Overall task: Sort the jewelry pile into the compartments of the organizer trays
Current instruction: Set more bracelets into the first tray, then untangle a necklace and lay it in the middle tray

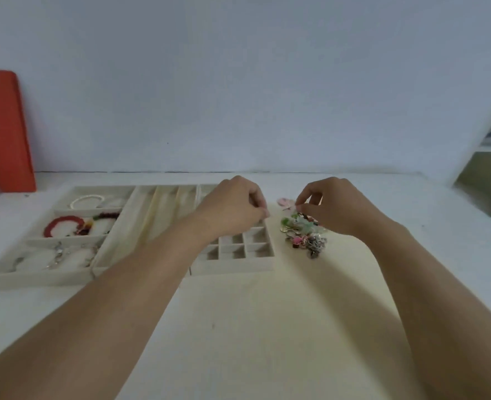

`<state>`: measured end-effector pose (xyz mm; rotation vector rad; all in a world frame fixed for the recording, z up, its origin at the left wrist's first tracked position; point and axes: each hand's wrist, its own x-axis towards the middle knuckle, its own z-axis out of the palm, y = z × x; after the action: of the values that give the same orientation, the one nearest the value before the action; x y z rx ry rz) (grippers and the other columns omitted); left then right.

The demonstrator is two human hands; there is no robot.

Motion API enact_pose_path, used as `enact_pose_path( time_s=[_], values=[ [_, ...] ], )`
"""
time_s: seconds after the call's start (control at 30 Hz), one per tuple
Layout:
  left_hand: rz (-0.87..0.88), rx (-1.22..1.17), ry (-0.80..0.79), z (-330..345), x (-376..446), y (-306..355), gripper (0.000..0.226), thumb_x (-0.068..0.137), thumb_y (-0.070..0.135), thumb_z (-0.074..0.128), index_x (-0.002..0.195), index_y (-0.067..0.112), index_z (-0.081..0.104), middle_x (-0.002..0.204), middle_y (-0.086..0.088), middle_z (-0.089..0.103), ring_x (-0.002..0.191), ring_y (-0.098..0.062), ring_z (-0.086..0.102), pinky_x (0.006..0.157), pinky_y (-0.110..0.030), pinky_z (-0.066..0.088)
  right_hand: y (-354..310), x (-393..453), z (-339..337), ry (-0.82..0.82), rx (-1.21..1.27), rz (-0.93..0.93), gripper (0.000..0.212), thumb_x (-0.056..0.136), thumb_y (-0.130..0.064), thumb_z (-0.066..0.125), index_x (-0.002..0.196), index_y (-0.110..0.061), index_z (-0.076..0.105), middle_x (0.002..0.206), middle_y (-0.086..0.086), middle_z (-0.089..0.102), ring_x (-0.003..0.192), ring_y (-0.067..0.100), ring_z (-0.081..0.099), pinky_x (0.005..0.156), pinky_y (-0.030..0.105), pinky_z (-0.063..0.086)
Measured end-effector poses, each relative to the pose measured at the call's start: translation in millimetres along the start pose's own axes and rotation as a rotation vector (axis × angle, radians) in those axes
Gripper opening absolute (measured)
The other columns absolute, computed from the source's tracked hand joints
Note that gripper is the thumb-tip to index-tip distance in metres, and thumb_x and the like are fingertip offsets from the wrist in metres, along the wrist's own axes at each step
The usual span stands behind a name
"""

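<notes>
Task looks partway done. Left tray already holds bracelets: a white bangle in the far compartment, a red bead bracelet with a darker one beside it in the middle, and silvery pieces in the near compartment, too blurred to name. Middle tray with long slots looks bare where it shows. Grid tray of small cells: the visible near cells look empty, the rest hidden under the left arm.

Jewelry pile sits on the worktop just right of the grid tray, a fair amount unsorted: green, pink and metallic bits. A pink flower-like piece lies just beyond the pile.

Left hand hovers over the far right corner of the grid tray, fingers curled with tips pinched together; likely on a small item, but nothing visible, so cannot tell. Right hand is over the pile's far edge, thumb and forefinger closing toward a piece; whether they actually grip it is unclear.

Left to do, by judgement: most small pieces into the grid cells, long slots unfilled.
</notes>
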<state>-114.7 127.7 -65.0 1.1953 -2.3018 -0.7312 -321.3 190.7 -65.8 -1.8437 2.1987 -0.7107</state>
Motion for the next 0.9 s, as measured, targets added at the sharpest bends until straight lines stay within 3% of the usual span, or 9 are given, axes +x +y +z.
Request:
enact_pose_path(
  time_s=[0.1, 0.23, 0.33, 0.43, 0.53, 0.63, 0.9],
  values=[
    [0.053, 0.015, -0.068, 28, 15, 22, 0.004, 0.084, 0.022, 0.078, 0.081, 0.023, 0.075, 0.082, 0.015, 0.069, 0.073, 0.000, 0.060, 0.073, -0.024, 0.050, 30, -6, -7, -0.077, -0.016, 0.032, 0.003, 0.087, -0.028, 0.075, 0.085, -0.031, 0.075, 0.084, -0.008, 0.071, 0.068, 0.007, 0.060, 0.060, 0.025, 0.043],
    [0.086, 0.091, -0.139, 58, 30, 40, 0.015, 0.081, 0.014, 0.078, 0.075, 0.027, 0.073, 0.089, 0.021, 0.066, 0.078, -0.004, 0.059, 0.067, -0.018, 0.044, 47, -14, -17, -0.200, -0.037, 0.069, 0.005, 0.083, -0.029, 0.081, 0.085, -0.031, 0.077, 0.089, -0.008, 0.069, 0.071, 0.007, 0.060, 0.062, 0.024, 0.044],
    [0.064, 0.165, -0.221, 71, 34, 41, 0.021, 0.080, 0.015, 0.079, 0.071, 0.033, 0.072, 0.075, 0.023, 0.061, 0.078, -0.007, 0.059, 0.068, -0.019, 0.043, 47, -16, -15, -0.246, -0.056, 0.043, 0.012, 0.081, -0.025, 0.082, 0.091, -0.031, 0.080, 0.090, -0.010, 0.071, 0.073, 0.004, 0.060, 0.061, 0.021, 0.042],
    [0.066, 0.239, -0.281, 73, 36, 38, 0.014, 0.079, 0.019, 0.083, 0.085, 0.030, 0.078, 0.082, 0.012, 0.068, 0.083, -0.011, 0.064, 0.070, -0.022, 0.044, 43, -17, -12, -0.308, -0.083, 0.035, 0.019, 0.079, -0.025, 0.083, 0.096, -0.033, 0.080, 0.092, -0.010, 0.071, 0.079, 0.009, 0.062, 0.061, 0.022, 0.044],
    [0.077, 0.261, -0.287, 70, 36, 36, 0.019, 0.080, 0.018, 0.082, 0.095, 0.028, 0.078, 0.096, 0.009, 0.071, 0.091, -0.011, 0.063, 0.074, -0.021, 0.044, 42, -18, -9, -0.346, -0.096, 0.053, 0.022, 0.076, -0.025, 0.085, 0.095, -0.034, 0.078, 0.091, -0.012, 0.072, 0.081, 0.011, 0.064, 0.064, 0.024, 0.046],
    [0.085, 0.272, -0.289, 72, 34, 34, 0.020, 0.081, 0.018, 0.082, 0.098, 0.028, 0.078, 0.096, 0.008, 0.070, 0.092, -0.012, 0.062, 0.077, -0.023, 0.046, 40, -18, -5, -0.341, -0.107, 0.067, 0.022, 0.076, -0.025, 0.085, 0.095, -0.030, 0.076, 0.091, -0.010, 0.072, 0.076, 0.009, 0.061, 0.061, 0.024, 0.042],
    [0.100, 0.275, -0.228, 69, 35, 30, 0.016, 0.081, 0.014, 0.080, 0.084, 0.029, 0.077, 0.096, 0.008, 0.072, 0.092, -0.013, 0.065, 0.075, -0.024, 0.048, 38, -17, -4, -0.326, -0.093, 0.033, 0.013, 0.088, -0.029, 0.075, 0.095, -0.038, 0.071, 0.099, -0.006, 0.068, 0.075, 0.008, 0.060, 0.065, 0.025, 0.046]
  ],
)
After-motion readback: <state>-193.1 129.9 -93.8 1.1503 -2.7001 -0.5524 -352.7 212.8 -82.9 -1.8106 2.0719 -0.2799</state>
